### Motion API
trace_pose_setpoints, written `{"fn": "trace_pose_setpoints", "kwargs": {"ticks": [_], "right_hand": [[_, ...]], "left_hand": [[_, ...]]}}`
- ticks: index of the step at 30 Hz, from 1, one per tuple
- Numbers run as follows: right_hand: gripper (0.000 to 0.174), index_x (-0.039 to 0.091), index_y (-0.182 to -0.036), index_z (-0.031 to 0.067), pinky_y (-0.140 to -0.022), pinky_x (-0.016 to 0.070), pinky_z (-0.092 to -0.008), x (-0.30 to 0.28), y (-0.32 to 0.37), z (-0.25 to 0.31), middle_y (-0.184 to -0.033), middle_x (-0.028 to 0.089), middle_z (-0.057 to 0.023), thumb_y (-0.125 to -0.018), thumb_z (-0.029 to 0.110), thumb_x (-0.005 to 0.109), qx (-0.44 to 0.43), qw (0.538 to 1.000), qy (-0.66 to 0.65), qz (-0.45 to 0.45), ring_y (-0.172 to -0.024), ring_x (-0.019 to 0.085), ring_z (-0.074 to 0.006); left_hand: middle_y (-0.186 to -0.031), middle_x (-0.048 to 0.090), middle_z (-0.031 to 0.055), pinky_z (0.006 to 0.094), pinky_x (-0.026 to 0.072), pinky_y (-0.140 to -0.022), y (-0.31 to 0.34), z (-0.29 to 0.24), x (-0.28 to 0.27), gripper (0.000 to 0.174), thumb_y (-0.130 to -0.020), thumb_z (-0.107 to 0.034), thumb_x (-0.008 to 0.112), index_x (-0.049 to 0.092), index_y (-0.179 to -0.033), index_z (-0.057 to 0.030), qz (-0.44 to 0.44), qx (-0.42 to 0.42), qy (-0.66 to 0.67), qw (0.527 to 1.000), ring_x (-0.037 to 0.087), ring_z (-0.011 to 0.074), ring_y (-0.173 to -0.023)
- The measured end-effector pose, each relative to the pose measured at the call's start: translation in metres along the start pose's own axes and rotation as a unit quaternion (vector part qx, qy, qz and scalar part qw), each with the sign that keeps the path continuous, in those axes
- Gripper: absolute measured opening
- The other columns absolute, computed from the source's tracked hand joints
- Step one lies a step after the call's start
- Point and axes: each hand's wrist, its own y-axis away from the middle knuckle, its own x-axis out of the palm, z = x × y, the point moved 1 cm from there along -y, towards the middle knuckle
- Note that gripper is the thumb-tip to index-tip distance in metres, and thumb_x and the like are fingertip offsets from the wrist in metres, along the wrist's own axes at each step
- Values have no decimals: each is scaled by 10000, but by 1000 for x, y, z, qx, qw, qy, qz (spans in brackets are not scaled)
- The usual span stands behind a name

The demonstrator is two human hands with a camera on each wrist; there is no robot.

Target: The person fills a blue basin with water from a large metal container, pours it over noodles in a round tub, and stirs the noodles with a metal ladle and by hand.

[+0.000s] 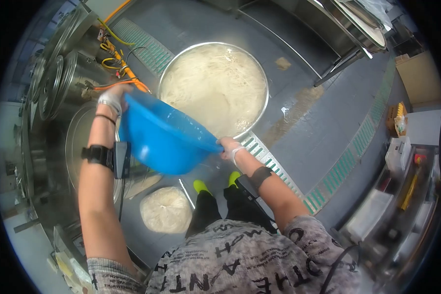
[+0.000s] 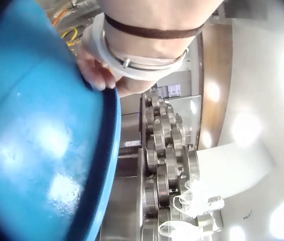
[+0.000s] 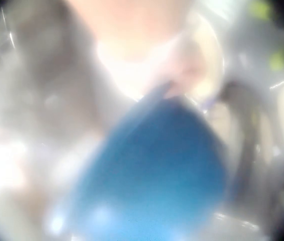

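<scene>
A large blue basin (image 1: 164, 142) hangs tilted between both hands, its opening turned toward a wide round metal tub (image 1: 265, 98) on the floor that holds pale strands in cloudy liquid. My left hand (image 1: 116, 95) grips the raised rim at the basin's left; in the left wrist view the fingers (image 2: 98, 78) curl over that blue rim (image 2: 113, 145). At the lower right end of the rim, my right hand (image 1: 230, 148) pinches the edge. The right wrist view is blurred, showing the blue basin (image 3: 157, 160) below the hand (image 3: 177, 70). The basin's inside is mostly hidden.
A tied bag of pale material (image 1: 165, 209) lies on the floor left of the feet. Metal pots (image 1: 78, 73) and an orange hose (image 1: 127, 71) are at the left. A steel table (image 1: 308, 29) stands at upper right, and green-slotted drain covers (image 1: 328, 183) cross the floor.
</scene>
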Motion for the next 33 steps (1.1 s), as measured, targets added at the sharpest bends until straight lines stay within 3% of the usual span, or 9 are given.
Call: {"fn": "trace_pose_setpoints", "kwargs": {"ticks": [5,9,11,14,16,18,24,29,33], "right_hand": [[118,454,-776,56,-363,236,-256,40,-19,-12,-637,451,-96,-808,170,446,-251,956,107,106,-496,411,-170],[130,460,-795,59,-376,250,-270,49,-1,15,-667,468,-98,-823,182,430,-237,958,91,138,-501,407,-168],[199,478,-943,27,-475,408,-337,32,50,74,-811,539,-136,-848,188,411,195,963,-188,13,-630,518,-221],[319,420,-1113,-11,-762,467,-383,-10,-40,-63,-1014,543,-156,-847,162,451,-356,926,42,119,-883,551,-267],[411,360,-1188,-33,-944,379,-354,-40,50,32,-1134,500,-152,-826,109,495,147,894,-403,127,-1058,488,-255],[327,503,-1066,49,-566,458,-252,-63,101,61,-914,571,-72,-760,128,587,144,870,-465,77,-745,564,-148],[219,490,-933,38,-408,429,-238,-162,123,-19,-771,557,-98,-717,27,528,194,893,-395,-98,-560,548,-194],[243,445,-920,-14,-341,401,-226,-201,118,29,-753,520,-132,-694,58,499,244,839,-200,-443,-492,486,-200],[428,379,-1110,-25,-371,449,-299,-229,87,82,-842,546,-199,-701,68,463,169,856,-5,-489,-575,556,-272]], "left_hand": [[-514,423,-4,253,412,-410,38,-72,27,176,-690,-223,609,507,-644,-87,-78,55,-120,988,400,93,-414],[-503,428,6,238,358,-372,40,-57,16,170,-691,-214,602,537,-657,-60,-50,55,-113,991,398,102,-405],[-492,433,13,243,330,-339,37,-29,1,173,-705,-212,598,551,-667,-50,-25,34,-38,998,395,112,-380],[-514,473,19,251,362,-334,-6,39,-22,161,-724,-195,591,556,-703,-39,29,40,44,998,416,121,-376],[-640,548,41,265,440,-415,17,52,-4,206,-758,-212,569,552,-840,-24,135,47,120,982,527,137,-486],[-733,574,64,273,463,-451,31,70,17,296,-782,-277,568,527,-935,-28,143,37,91,985,565,148,-568],[-790,549,58,281,476,-496,55,188,64,446,-772,-425,590,471,-1007,-65,192,-16,-53,980,557,166,-559],[-765,574,76,274,463,-469,97,351,81,397,-784,-380,573,502,-972,-38,231,-136,-199,943,569,166,-549],[-762,589,103,280,471,-485,139,438,96,433,-769,-374,573,536,-973,6,235,-208,-193,930,573,170,-547]]}}
